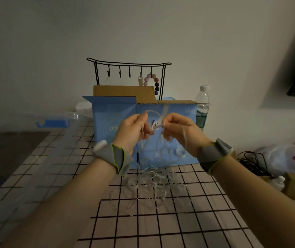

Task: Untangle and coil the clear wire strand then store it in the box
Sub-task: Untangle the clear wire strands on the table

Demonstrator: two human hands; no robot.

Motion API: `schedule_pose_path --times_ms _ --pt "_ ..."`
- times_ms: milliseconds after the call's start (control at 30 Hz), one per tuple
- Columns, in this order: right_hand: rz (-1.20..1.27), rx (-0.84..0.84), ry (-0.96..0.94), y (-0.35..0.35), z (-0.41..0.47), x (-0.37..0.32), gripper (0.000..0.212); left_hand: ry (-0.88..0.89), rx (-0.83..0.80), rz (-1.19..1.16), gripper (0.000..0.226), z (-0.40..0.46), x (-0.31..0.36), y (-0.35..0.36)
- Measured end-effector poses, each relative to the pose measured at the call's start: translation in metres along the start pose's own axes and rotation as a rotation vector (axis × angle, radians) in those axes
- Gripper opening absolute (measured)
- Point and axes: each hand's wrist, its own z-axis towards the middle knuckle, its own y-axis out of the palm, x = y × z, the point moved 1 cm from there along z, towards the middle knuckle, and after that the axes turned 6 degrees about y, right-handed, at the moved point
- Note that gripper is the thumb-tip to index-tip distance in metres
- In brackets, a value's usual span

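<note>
Clear wire strand [153, 185] ran between both hands, raised so the snarl could hang free: the left hand [131, 132] pinched a loop, the right hand [178, 130] pinched the stretch beside a small white tag (print unreadable). Most of it lay heaped on the gridded tabletop [187, 228], just before the blue box [177, 113], flaps open, ready to receive the coil.
</note>
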Motion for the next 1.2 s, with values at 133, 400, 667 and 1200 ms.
schedule_pose_path --times_ms 133,400,667,1200 --pt "0.275 0.031 0.061 -0.018 0.001 0.001 0.007 -0.052 0.033 -0.016 0.025 0.004 -0.005 -0.009" --pt "0.778 0.201 0.058 -0.057 -0.009 0.010 0.020 -0.122 0.274 -0.337 0.024 0.013 -0.007 -0.025" --pt "0.230 0.474 0.308 -0.073 -0.009 0.013 0.025 0.174 0.255 0.483 0.013 0.016 -0.014 -0.039" --pt "-1.491 0.130 0.302 -0.066 -0.007 0.000 0.022 0.268 -0.301 1.404 0.037 0.003 -0.017 -0.033"
